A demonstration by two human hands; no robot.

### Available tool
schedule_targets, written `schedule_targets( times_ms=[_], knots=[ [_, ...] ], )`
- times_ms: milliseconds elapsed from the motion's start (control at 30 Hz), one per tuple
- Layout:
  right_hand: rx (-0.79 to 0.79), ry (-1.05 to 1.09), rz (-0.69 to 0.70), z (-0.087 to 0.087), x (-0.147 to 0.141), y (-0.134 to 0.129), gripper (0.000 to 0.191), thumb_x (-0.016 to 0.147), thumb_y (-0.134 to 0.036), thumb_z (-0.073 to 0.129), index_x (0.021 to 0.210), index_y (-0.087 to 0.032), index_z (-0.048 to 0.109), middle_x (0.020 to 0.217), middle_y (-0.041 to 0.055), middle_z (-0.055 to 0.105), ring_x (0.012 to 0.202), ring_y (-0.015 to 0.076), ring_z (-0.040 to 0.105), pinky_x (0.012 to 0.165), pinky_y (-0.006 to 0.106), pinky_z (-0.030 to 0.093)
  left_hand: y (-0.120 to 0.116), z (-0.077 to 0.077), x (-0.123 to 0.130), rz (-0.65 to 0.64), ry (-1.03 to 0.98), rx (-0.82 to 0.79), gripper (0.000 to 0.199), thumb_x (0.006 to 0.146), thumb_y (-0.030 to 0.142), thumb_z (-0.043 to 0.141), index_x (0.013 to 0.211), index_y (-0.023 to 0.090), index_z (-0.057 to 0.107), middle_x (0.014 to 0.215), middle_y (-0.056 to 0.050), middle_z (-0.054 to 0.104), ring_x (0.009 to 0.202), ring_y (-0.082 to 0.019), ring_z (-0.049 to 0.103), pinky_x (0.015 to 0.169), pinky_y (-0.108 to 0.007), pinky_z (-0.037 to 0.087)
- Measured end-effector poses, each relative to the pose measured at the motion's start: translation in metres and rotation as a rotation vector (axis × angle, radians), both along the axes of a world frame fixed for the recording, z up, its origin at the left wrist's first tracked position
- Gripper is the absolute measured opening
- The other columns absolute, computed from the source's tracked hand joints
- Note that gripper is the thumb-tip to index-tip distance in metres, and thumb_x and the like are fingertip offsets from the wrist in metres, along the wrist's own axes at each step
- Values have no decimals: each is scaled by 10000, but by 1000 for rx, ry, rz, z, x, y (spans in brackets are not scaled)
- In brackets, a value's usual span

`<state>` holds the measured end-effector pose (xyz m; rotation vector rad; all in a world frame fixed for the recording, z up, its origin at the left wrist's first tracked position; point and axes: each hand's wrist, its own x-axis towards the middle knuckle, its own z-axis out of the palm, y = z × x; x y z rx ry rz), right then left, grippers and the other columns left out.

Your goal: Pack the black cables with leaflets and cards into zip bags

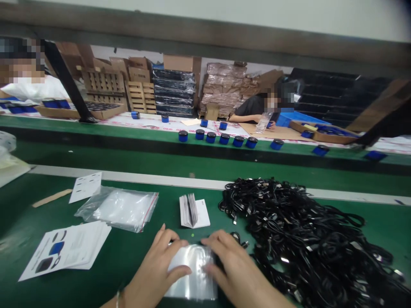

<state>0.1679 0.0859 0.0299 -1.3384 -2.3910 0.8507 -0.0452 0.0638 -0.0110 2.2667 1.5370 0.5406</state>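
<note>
A flat stack of clear plastic bags [192, 286] lies low in the middle of the head view, on the green table. On its left side my left hand [160, 261] grips it, thumb across the top and fingers curled at the far edge. My right hand [231, 265] holds the opposite side, its fingertips slightly blurred. Just beyond the hands stand small folded white leaflets [189, 210], fanned partly open beside a white card [202, 213]. Close to the right hand begins a large heap of black USB cables [289, 226].
To the left lie a zip bag of white contents [123, 207], printed instruction sheets [64, 250], a white card with slots [86, 187] and a tan strip [52, 198]. Blue-and-black round items [224, 138] line the opposite ledge. Two people work beyond; a shelf [205, 25] hangs overhead.
</note>
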Motion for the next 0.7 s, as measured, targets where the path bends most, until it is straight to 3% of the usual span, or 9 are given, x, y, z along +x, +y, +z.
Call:
schedule_targets(
  times_ms=[100,200,333,467,533,567,633,700],
  knots=[
    [54,-41,17,-23,-1,-19,507,714,-98,674,1211,-156,587,1136,120,585,1025,291,536,900,409,454,2,1,0,16,-4,14,90,773,247,684,829,192,640,791,4,571,815,-192,621,1047,-599,315],
    [82,-38,-31,-35,-3,-22,517,731,-95,651,1239,-126,563,1148,135,585,1034,303,524,901,430,448,5,2,1,36,-3,25,143,788,203,664,665,197,591,683,47,536,713,-150,611,1035,-577,342],
    [71,65,-133,-34,-6,-21,483,717,-82,675,1190,-121,584,1105,121,595,1008,282,529,903,408,438,6,7,1,24,-21,85,117,837,187,595,721,200,584,734,32,561,783,-159,614,1042,-567,324],
    [97,246,-172,-27,-10,-24,268,713,-21,666,941,-159,643,997,74,609,966,232,544,844,329,444,5,14,-2,-5,-33,131,190,911,233,471,749,201,565,752,17,586,782,-154,618,1044,-567,308],
    [123,261,-175,-22,-11,-24,148,746,-28,648,821,-154,632,879,56,620,872,215,564,774,318,444,1,15,-6,-30,-21,135,155,900,316,498,815,207,569,864,-17,631,894,-192,627,1055,-610,266],
    [128,243,-181,-20,-11,-23,117,767,-36,636,776,-151,623,814,45,621,818,207,570,740,316,439,-2,14,-8,-58,1,138,207,854,412,557,906,212,574,990,-55,640,1017,-244,601,1055,-654,221],
    [137,185,-186,-17,-11,-21,137,804,-44,605,720,-153,609,728,25,625,736,193,573,693,314,423,-9,7,-12,-127,68,132,673,653,615,676,1175,229,499,1284,-142,530,1252,-378,427,1022,-740,140],
    [188,140,-158,-19,-9,-18,160,829,-49,577,726,-162,623,722,18,647,711,187,579,677,310,413,-17,-4,-16,-165,118,101,1035,503,689,718,1354,243,332,1410,-189,402,1329,-440,291,996,-764,148]
  ],
)
